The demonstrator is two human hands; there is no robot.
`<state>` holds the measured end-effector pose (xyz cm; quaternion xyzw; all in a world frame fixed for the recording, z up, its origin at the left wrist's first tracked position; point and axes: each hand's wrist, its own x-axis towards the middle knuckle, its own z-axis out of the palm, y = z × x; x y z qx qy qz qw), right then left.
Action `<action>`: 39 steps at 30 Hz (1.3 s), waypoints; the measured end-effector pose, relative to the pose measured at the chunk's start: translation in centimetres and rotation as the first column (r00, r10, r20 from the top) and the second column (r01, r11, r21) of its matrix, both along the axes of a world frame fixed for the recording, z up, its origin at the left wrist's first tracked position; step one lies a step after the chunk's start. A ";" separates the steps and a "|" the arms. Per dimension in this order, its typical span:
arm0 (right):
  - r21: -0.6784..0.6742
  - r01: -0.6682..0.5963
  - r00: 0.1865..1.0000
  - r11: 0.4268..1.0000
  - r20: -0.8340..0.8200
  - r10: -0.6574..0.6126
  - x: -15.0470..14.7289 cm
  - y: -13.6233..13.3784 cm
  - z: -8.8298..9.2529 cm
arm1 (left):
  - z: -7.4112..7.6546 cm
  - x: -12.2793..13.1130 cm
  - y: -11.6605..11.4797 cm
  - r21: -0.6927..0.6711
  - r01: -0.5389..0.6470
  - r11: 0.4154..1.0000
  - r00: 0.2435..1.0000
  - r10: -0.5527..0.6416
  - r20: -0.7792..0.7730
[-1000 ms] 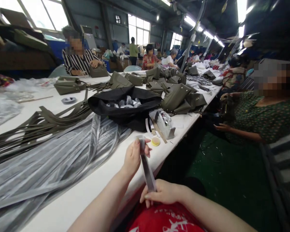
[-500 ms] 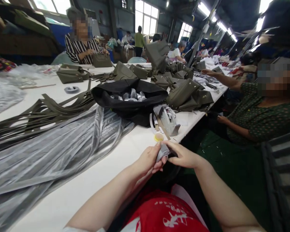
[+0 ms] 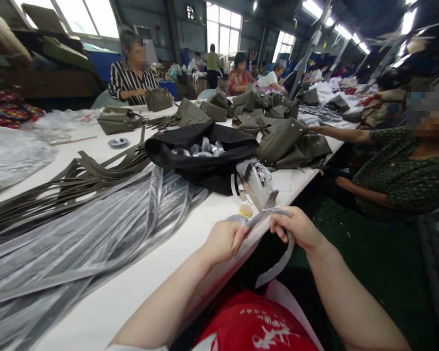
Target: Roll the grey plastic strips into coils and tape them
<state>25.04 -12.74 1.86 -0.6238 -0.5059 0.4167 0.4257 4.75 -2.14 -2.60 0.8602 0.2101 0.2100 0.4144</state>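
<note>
A grey wrapped strip (image 3: 265, 216) is stretched between my two hands near the table's front edge. My left hand (image 3: 225, 239) is closed on one part of it, with a bit of the strip showing above the fingers. Fingers curled, my right hand (image 3: 296, 228) grips it farther right, and a loose end hangs down below that hand. Just beyond the hands lies a yellow-rimmed tape roll (image 3: 246, 210), and behind it stands a tape dispenser (image 3: 259, 183).
A black bag (image 3: 205, 168) of wrapped coils stands ahead. Long wrapped strips (image 3: 76, 243) and olive straps (image 3: 76, 175) cover the table's left. Olive bags (image 3: 283, 141) are piled behind. A person (image 3: 406, 170) sits at the right; another (image 3: 135, 80) is across the table.
My hands have moved apart, my right hand going right. The grey strip, earlier bunched between them, is now drawn out with an end hanging. The view has shifted slightly.
</note>
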 end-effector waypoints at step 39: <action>-0.100 -0.261 0.877 0.960 0.391 0.279 -0.6 -0.5 -4.0 | -0.7 -0.6 1.8 -0.919 0.229 0.320 0.948 -0.286 0.137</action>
